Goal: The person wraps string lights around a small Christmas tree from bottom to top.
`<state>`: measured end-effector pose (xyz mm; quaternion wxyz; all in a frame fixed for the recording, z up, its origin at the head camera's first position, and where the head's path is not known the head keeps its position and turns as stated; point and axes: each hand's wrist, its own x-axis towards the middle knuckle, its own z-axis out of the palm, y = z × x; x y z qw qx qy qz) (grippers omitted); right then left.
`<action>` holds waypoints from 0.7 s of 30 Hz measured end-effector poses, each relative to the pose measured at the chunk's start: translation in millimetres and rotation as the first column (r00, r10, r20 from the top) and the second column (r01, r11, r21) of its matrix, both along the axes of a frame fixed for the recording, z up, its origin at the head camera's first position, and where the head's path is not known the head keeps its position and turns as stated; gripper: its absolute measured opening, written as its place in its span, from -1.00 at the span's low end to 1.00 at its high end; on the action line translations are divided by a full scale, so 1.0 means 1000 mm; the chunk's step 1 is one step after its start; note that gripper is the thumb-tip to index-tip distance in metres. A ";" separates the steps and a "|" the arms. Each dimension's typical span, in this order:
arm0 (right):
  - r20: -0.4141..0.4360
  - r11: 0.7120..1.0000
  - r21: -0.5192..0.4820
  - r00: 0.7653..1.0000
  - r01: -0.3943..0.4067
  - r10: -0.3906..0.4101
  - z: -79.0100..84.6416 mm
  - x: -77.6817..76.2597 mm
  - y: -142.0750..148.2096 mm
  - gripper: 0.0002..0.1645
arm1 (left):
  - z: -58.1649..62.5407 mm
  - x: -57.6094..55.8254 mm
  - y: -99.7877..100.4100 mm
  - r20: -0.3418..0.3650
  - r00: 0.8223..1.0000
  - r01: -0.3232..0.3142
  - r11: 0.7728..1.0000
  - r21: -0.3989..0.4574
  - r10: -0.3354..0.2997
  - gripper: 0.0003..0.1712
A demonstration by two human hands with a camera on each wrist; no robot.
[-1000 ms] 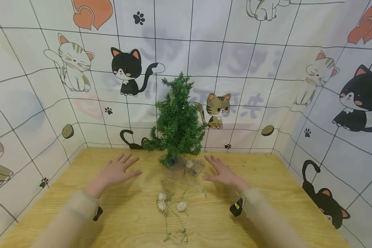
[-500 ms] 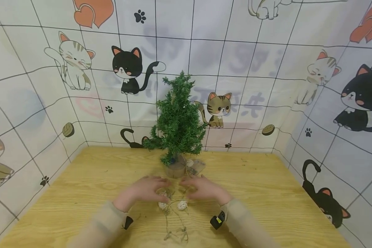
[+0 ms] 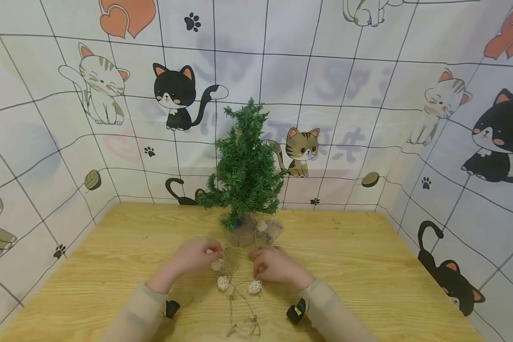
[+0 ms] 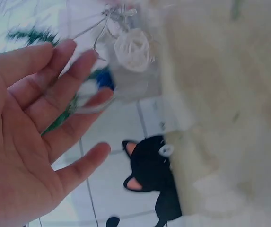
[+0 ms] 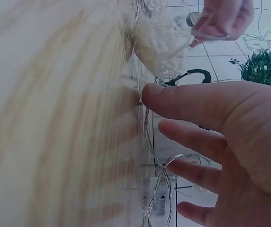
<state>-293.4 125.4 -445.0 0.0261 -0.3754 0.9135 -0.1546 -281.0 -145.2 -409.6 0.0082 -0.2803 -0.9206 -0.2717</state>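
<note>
A string of lights with white wicker balls lies on the table before a small green artificial tree. My left hand pinches the thin wire beside one wicker ball; the left wrist view shows that hand's fingers more spread. My right hand is just above another wicker ball. In the right wrist view its fingers are relaxed and slightly bent, the thumb tip close to the wire. A third ball lies between the hands.
The tree stands on a round brownish base at the table's back. Next to it are a wicker ball and a clear box. Cat-printed cloth surrounds the wooden table at the back and sides.
Both hands came inward from beside the tree base to the string of lights. The left fingers have closed on the wire, and one ball has shifted slightly left and back.
</note>
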 end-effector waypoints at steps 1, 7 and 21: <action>-0.019 1.000 0.006 1.000 -0.002 0.002 -0.001 -0.001 0.001 -0.84 | 0.003 -0.001 -0.004 0.020 1.000 -0.005 0.999 0.050 0.004 -0.78; -0.013 1.000 0.003 1.000 0.010 -0.010 0.008 -0.003 0.017 -0.79 | 0.026 -0.005 -0.042 0.128 0.990 -0.079 0.972 0.220 0.051 -0.70; 0.170 0.985 -0.146 0.983 0.087 -0.062 0.044 -0.014 0.065 -0.85 | 0.042 0.001 -0.143 0.151 0.950 -0.271 0.962 -0.036 0.273 -0.61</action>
